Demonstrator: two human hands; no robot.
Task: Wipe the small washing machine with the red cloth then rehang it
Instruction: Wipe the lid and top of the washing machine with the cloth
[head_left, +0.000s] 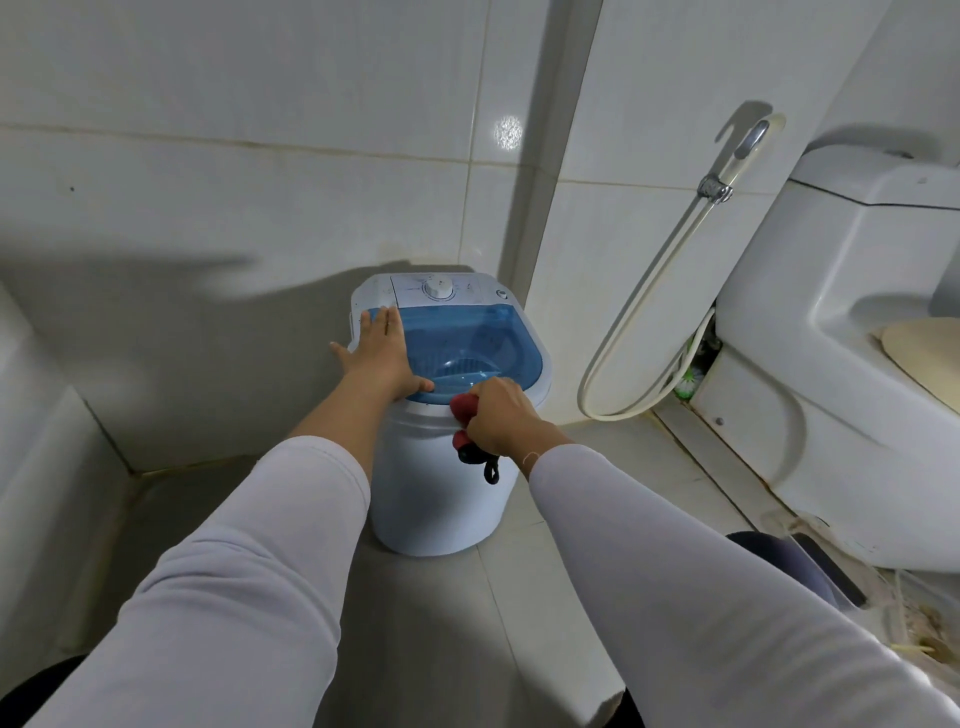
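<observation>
A small white washing machine (436, 499) with a translucent blue lid (472, 343) and a white dial panel stands on the floor in the tiled corner. My left hand (382, 353) lies flat, fingers spread, on the left part of the lid. My right hand (498, 415) grips a bunched red cloth (464, 406) against the machine's front rim. A dark loop of the cloth hangs below that fist. Most of the cloth is hidden inside the hand.
A white toilet (831, 322) stands at the right, with a bidet sprayer and its hose (644, 306) on the wall between it and the machine. A raised tiled ledge (47, 441) runs along the left. Grey floor tiles lie in front of the machine.
</observation>
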